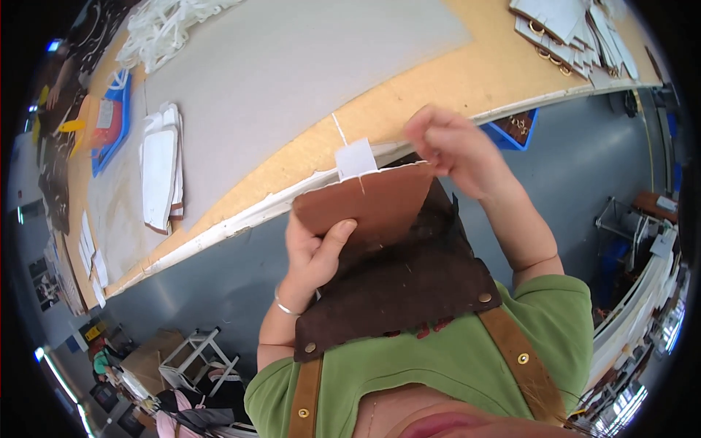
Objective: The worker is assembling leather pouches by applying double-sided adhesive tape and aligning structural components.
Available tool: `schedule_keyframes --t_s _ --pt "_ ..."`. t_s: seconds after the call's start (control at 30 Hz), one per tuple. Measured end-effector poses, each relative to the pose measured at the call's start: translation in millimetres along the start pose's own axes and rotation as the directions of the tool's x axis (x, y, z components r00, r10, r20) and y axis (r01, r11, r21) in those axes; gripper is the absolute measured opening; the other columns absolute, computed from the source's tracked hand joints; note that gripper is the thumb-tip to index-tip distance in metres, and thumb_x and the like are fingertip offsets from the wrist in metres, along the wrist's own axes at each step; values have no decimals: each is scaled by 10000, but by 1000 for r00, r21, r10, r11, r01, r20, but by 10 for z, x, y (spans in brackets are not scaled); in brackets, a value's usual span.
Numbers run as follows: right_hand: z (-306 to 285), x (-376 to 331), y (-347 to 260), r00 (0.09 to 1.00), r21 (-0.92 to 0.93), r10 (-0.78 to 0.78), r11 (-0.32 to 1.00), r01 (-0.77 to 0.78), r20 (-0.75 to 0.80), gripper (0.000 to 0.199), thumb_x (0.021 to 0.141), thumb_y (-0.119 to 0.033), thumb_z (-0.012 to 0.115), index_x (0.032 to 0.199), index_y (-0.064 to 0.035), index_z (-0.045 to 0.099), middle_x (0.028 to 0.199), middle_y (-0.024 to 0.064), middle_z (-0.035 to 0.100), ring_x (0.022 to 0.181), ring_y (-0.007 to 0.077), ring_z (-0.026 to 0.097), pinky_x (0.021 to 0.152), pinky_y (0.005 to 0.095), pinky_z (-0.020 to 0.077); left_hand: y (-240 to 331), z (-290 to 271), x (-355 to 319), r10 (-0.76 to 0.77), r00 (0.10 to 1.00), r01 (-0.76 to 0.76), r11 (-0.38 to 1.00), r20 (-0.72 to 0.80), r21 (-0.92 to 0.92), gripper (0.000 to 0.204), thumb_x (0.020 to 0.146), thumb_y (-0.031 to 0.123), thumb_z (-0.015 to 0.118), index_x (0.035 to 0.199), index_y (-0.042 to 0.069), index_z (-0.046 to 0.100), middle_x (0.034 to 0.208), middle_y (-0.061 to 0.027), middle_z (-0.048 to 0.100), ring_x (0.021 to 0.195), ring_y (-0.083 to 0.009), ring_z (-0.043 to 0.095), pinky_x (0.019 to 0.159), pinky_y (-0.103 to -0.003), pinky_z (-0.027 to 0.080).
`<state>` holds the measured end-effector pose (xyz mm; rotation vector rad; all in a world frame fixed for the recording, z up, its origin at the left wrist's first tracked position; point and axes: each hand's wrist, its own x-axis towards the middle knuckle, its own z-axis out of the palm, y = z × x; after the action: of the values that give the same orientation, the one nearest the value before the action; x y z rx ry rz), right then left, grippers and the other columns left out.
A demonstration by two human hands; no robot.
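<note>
My left hand (pixel 315 252) grips a brown leather piece (pixel 365 204) by its lower left corner, thumb on its face, holding it up in front of my dark brown apron (pixel 409 281). A small white paper tag (pixel 355 158) with a thin white thread sticks up from the piece's top edge. My right hand (pixel 456 150) pinches the piece's upper right corner, fingers closed together. Both hands are over the wooden table's edge (pixel 241 219).
A grey mat (pixel 292 66) covers the table. A stack of white cut pieces (pixel 161 168) lies at its left, white cords (pixel 164 29) at the far left, blue trays (pixel 109 124) beyond. More white pieces with metal rings (pixel 569 33) lie at the right. Another person (pixel 62 62) sits far left.
</note>
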<state>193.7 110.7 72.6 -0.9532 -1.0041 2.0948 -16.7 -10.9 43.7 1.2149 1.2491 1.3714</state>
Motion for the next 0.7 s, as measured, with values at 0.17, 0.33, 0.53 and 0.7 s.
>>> schedule_keyframes --t_s 0.17,0.33,0.53,0.7 --pt "-88 -6 -159 921 47 -385 920 388 -65 372 894 -335 413 1062 -24 529 844 13 571 667 71 508 530 187 379 771 23 450 652 756 -600 647 67 470 207 645 29 663 845 77 639 821 -42 602 724 -199 549 657 -304 475" --pt "28 12 -200 969 35 -205 979 202 140 490 792 -71 627 1231 8 426 1056 153 605 916 159 607 788 254 492 648 71 623 693 442 -802 20 570 597 198 631 113 642 822 165 643 909 54 608 859 -138 549 801 -321 409" --pt "-81 50 -5 932 -20 -361 933 360 -25 520 754 49 632 1221 -3 412 1005 147 628 878 155 618 759 260 500 555 -169 789 598 794 -344 592 -111 729 364 772 110 622 1129 62 572 998 -53 598 1018 -177 525 925 -364 367" --pt "-30 124 117 907 -146 -420 895 421 45 485 771 59 609 1209 -5 409 996 153 632 875 158 620 752 254 498 382 -288 821 -30 993 -5 954 -114 -299 299 884 155 572 1106 -41 533 948 -74 605 855 -119 580 755 -260 495"
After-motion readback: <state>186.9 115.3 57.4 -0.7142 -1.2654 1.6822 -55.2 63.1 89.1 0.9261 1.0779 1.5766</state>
